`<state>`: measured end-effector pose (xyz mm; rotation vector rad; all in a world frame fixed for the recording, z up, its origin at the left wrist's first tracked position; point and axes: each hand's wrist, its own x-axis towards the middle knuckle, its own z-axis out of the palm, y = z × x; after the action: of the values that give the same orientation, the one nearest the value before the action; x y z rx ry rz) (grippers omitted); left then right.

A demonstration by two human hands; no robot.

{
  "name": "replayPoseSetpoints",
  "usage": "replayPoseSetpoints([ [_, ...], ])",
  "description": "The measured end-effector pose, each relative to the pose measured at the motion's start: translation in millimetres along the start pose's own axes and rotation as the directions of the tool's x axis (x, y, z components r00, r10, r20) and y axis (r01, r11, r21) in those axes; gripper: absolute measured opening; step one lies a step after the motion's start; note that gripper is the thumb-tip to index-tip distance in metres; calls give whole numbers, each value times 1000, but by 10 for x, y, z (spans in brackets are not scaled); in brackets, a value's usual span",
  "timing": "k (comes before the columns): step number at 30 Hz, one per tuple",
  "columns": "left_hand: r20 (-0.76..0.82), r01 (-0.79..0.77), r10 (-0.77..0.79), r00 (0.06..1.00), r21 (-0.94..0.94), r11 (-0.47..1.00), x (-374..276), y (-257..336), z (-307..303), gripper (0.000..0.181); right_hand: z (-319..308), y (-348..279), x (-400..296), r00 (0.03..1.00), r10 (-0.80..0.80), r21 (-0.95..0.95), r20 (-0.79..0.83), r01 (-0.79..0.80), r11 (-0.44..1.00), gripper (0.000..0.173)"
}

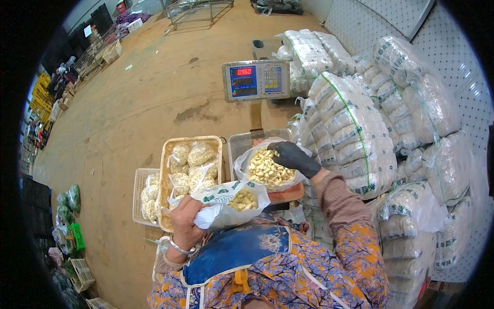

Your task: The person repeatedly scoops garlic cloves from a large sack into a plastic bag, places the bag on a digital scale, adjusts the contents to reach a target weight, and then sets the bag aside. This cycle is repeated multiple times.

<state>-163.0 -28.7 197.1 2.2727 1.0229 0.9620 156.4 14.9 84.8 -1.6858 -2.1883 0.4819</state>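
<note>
My bare left hand, with a bangle at the wrist, grips the gathered side of a printed plastic bag whose mouth shows peeled garlic cloves. In a black glove, my right hand reaches into a larger open plastic bag of peeled cloves; its fingertips touch the cloves, and whether it holds any cannot be told. That larger bag rests on the platform of a weighing scale. Beyond it stands the scale's display, lit with red digits.
Left of the scale, a tan plastic basket and a white basket hold filled clear bags. Large plastic-wrapped bales are piled at the right against the wall. A green crate stands at the far left.
</note>
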Motion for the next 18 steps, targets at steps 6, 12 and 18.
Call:
replayPoseSetpoints([
  [6,-48,30,-28,998,42,999,-13,39,-98,9,908,799,9,992,-19,-183,-121,-4,983,33],
  [12,-52,17,-14,999,58,998,-65,-51,-109,8,542,632,95,994,28,-102,-103,-39,994,25],
  [18,-13,30,-29,999,48,998,-97,-58,-131,8,-481,-799,-12,971,-237,509,-38,223,831,17],
])
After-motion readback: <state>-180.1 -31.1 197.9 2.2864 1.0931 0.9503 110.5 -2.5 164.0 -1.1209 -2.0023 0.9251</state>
